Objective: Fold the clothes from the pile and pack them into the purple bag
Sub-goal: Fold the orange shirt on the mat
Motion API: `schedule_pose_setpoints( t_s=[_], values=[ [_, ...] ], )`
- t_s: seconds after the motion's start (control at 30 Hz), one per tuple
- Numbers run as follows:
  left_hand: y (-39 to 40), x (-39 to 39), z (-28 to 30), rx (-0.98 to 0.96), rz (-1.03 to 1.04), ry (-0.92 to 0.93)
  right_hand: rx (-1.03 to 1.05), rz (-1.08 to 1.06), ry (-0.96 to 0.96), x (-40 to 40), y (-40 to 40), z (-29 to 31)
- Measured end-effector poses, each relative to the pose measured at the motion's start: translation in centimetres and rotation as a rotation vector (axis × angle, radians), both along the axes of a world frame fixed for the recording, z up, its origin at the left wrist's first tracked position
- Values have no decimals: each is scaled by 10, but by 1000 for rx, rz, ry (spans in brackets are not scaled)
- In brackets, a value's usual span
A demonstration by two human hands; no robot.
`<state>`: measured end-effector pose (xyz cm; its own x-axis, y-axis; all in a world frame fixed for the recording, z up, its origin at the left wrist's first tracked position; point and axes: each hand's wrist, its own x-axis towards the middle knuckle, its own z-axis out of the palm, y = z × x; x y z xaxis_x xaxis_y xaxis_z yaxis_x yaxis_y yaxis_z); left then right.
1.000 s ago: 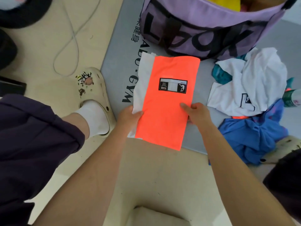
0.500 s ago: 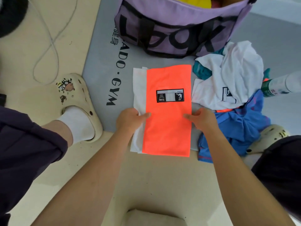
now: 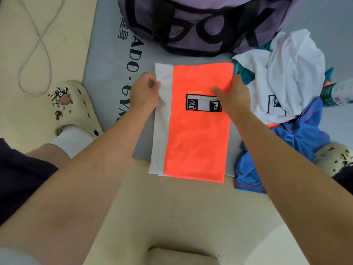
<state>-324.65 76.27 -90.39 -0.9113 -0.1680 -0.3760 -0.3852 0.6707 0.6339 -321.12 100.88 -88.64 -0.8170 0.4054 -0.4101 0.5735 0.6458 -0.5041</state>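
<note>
An orange and white garment [image 3: 196, 138] lies folded into a long strip on the grey mat [image 3: 108, 60], its black label facing up. My left hand [image 3: 145, 92] pinches the white left edge near the far end. My right hand [image 3: 233, 96] rests on the orange right side by the label, thumb on top, fingers at the edge. The purple bag [image 3: 206, 22] with black letters stands just beyond the garment. The pile lies to the right: a white shirt [image 3: 290, 73] on top, a blue garment [image 3: 298, 138] below it.
My feet in cream clogs, the left clog [image 3: 76, 108] by the mat's left edge and the right clog [image 3: 334, 155] beside the blue garment. A grey cable [image 3: 38, 44] loops on the floor at left. A green-capped bottle [image 3: 338, 92] lies at far right.
Both hands slid along the garment's edges from its near half up toward the far end by the bag. The garment stays flat on the mat.
</note>
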Motion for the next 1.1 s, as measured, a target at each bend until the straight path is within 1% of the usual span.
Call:
schedule_pose_setpoints(
  t_s=[0.07,0.1,0.13,0.2,0.23,0.27,0.33,0.43,0.5,0.53,0.57,0.6,0.67,0.73,0.8,0.87,0.93,1.0,1.1],
  values=[
    [0,13,1,-3,7,3,-10,-63,133,14,-2,1],
    [0,25,2,-20,16,-10,34,-48,179,26,-5,1],
    [1,41,3,-55,19,-25,129,12,203,40,-9,-1],
    [4,77,4,-143,-13,-60,358,216,219,75,-19,-6],
    [5,97,5,-182,-38,-77,426,311,232,94,-24,-10],
    [6,116,5,-217,-64,-92,450,383,238,114,-29,-14],
    [7,150,5,-300,-129,-100,447,451,209,151,-36,-23],
    [3,190,8,-475,-295,-61,462,461,146,193,-39,-28],
    [-1,201,12,-556,-399,-51,447,450,114,201,-39,-23],
    [-1,201,14,-572,-414,-56,433,433,106,200,-40,-20],
    [0,196,17,-565,-387,-55,412,396,103,195,-40,-16],
    [4,187,21,-534,-314,-47,384,338,107,189,-39,-12],
    [13,161,28,-404,-71,-39,304,183,128,170,-37,-3],
    [22,132,32,-205,145,-125,195,25,141,150,-34,4],
    [30,108,32,-40,247,-281,127,-99,135,133,-31,8],
    [38,99,29,33,255,-394,97,-168,83,120,-28,8],
    [42,98,25,20,232,-432,78,-184,-17,112,-27,7],
    [44,97,20,1,213,-401,63,-199,-83,106,-25,5],
    [46,97,17,26,156,-323,16,-233,-123,100,-20,2]
  ],
)
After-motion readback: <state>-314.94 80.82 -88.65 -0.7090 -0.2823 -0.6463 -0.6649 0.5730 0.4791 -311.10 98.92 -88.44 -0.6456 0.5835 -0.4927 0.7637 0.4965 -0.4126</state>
